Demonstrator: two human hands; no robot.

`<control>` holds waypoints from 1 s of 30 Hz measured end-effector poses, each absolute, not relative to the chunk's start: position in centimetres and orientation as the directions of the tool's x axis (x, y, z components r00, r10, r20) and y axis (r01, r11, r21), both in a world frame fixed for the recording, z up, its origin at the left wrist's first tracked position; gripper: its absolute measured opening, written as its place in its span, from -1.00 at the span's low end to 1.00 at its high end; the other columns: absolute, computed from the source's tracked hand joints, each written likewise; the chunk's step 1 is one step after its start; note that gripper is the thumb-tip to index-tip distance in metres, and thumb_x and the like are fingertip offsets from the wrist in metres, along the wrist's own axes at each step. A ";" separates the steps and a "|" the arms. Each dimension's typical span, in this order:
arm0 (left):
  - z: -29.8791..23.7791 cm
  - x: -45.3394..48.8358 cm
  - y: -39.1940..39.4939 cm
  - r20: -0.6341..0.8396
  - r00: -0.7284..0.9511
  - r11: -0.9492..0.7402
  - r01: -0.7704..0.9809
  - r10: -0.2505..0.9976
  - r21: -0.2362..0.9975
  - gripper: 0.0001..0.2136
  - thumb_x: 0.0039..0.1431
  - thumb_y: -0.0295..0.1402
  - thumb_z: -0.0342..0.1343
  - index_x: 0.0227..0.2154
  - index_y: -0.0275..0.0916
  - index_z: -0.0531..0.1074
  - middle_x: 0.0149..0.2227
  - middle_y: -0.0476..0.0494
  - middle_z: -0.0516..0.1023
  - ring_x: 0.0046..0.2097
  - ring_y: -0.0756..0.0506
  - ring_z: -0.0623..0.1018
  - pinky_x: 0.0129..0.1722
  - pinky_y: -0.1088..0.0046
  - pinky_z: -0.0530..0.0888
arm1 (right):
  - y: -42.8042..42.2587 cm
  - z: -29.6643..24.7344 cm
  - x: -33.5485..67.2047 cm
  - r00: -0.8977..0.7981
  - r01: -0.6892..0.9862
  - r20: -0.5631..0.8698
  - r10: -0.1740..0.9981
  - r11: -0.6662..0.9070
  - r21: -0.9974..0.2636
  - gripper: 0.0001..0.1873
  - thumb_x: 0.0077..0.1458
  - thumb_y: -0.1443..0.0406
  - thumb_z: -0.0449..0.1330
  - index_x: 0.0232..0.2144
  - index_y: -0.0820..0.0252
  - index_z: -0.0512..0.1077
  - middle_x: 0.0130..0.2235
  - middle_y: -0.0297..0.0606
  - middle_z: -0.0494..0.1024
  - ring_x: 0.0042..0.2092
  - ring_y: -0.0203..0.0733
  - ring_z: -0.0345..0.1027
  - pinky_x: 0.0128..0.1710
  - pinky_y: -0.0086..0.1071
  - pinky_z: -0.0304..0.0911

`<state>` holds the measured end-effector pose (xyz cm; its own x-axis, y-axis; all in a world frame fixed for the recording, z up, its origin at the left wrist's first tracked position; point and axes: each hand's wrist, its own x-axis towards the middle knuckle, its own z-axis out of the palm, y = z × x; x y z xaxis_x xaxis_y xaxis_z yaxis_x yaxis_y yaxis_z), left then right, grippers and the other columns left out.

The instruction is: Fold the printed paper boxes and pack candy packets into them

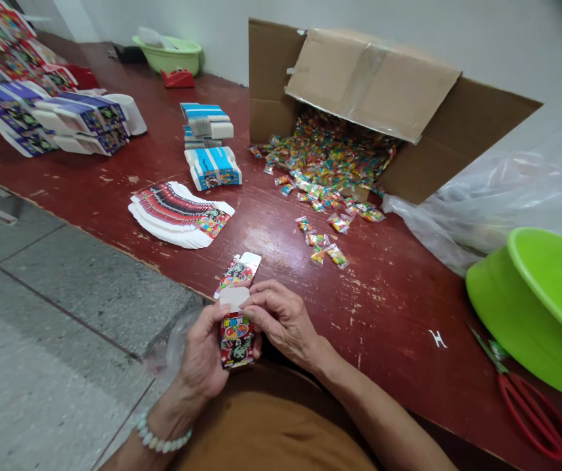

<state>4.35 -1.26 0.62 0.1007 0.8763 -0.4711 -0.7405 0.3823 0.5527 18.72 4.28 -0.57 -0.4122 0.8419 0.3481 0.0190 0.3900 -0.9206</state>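
Note:
My left hand point(205, 350) wraps round a small printed candy box point(237, 337), red with colourful pictures, held upright close to my body. At its top a white flap point(234, 297) stands up. The fingers of my right hand point(283, 320) pinch that flap at its right edge. Just beyond my hands another printed carton point(239, 271) lies on the table, partly covered by my fingers. Farther off, a fanned stack of flat red cartons point(182, 216) rests near the table edge. Several wrapped candies point(317, 239) lie loose to the right of it.
A tipped cardboard box point(373, 85) spills a heap of wrapped candies point(330, 157). Blue cartons point(214, 167) and purple cartons point(84, 118) stand stacked to the left. Red-handled scissors point(530, 405) lie beside a green basin point(521, 307) at right. A red tape dispenser point(177, 78) sits at the back.

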 end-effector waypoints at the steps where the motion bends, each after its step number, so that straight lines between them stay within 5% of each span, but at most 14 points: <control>1: 0.7 4.4 -1.3 -0.464 0.088 0.373 -0.731 0.881 0.571 -0.31 -0.02 -0.25 0.30 0.21 -0.22 0.28 -0.47 -0.05 0.60 -0.54 -0.18 0.59 -0.58 0.33 0.57 | 4.5 -0.4 18.9 -0.466 0.015 0.314 0.827 0.363 -0.932 -0.75 0.23 0.12 0.28 -0.41 0.13 0.56 -0.21 -0.19 0.59 -0.13 -0.16 0.50 -0.09 -0.28 0.43; 3: 0.7 4.5 -1.3 -0.446 0.085 0.370 -0.706 0.891 0.604 -0.32 0.05 -0.25 0.30 0.24 -0.19 0.23 -0.46 -0.05 0.60 -0.56 -0.15 0.57 -0.61 0.37 0.54 | 4.8 -0.3 19.1 -0.525 -0.028 0.169 0.834 0.181 -0.983 -0.71 0.19 0.08 0.32 -0.42 0.15 0.53 -0.24 -0.23 0.59 -0.30 -0.24 0.48 -0.27 -0.35 0.43; 6: 0.9 4.3 -1.1 -0.440 0.125 0.398 -0.685 0.889 0.610 -0.38 0.15 -0.20 0.27 0.24 -0.18 0.22 -0.43 -0.06 0.60 -0.59 -0.12 0.55 -0.62 0.38 0.53 | 5.0 -0.5 19.1 -0.532 -0.140 -0.014 0.847 -0.104 -0.985 -0.65 0.11 0.03 0.38 -0.17 0.10 0.51 -0.27 -0.33 0.56 -0.52 -0.38 0.34 -0.53 -0.45 0.32; 8: 1.1 4.1 -1.0 -0.444 0.176 0.433 -0.685 0.879 0.585 -0.41 0.20 -0.10 0.23 0.22 -0.17 0.23 -0.40 -0.06 0.60 -0.61 -0.12 0.55 -0.62 0.34 0.54 | 5.0 -0.4 19.1 -0.521 -0.129 0.028 0.853 -0.047 -0.991 -0.64 0.14 0.05 0.36 -0.08 0.07 0.51 -0.28 -0.34 0.56 -0.52 -0.38 0.33 -0.51 -0.45 0.33; 12: 1.1 3.8 -0.7 -0.454 0.190 0.455 -0.664 0.870 0.594 -0.42 0.22 0.02 0.18 0.20 -0.14 0.28 -0.42 -0.02 0.58 -0.61 -0.13 0.55 -0.64 0.33 0.53 | 5.1 0.4 19.5 -0.567 0.011 0.212 0.796 0.265 -0.964 -0.78 0.18 0.11 0.34 -0.30 0.14 0.60 -0.30 -0.26 0.59 -0.29 -0.26 0.45 -0.23 -0.35 0.41; 19: 1.0 4.3 -0.3 -0.403 0.127 0.395 -0.596 0.906 0.699 -0.32 0.15 0.14 0.19 0.20 -0.22 0.40 -0.41 -0.10 0.63 -0.62 -0.07 0.52 -0.65 0.45 0.44 | 5.4 1.3 18.8 -0.597 -0.110 -0.133 0.791 -0.245 -0.963 -0.67 0.02 0.06 0.42 -0.41 0.21 0.52 -0.34 -0.30 0.61 -0.47 -0.33 0.42 -0.54 -0.46 0.37; 24: 0.5 4.0 -0.3 -0.409 0.170 0.426 -0.580 0.897 0.694 -0.28 0.14 0.20 0.14 0.19 -0.24 0.46 -0.44 -0.15 0.64 -0.64 -0.08 0.52 -0.67 0.47 0.41 | 5.8 1.7 18.5 -0.591 -0.122 -0.118 0.798 -0.233 -0.965 -0.70 0.09 0.11 0.37 -0.47 0.24 0.53 -0.16 -0.19 0.64 -0.47 -0.37 0.39 -0.56 -0.47 0.35; 30: 0.7 3.9 -0.1 -0.449 0.136 0.433 -0.605 0.883 0.668 -0.38 0.15 -0.04 0.24 0.22 -0.20 0.41 -0.49 -0.04 0.57 -0.63 -0.11 0.53 -0.68 0.42 0.49 | 5.2 1.1 19.2 -0.621 -0.015 0.076 0.780 0.085 -0.996 -0.78 0.25 0.17 0.27 -0.38 0.16 0.57 -0.19 -0.26 0.56 -0.30 -0.31 0.45 -0.31 -0.41 0.42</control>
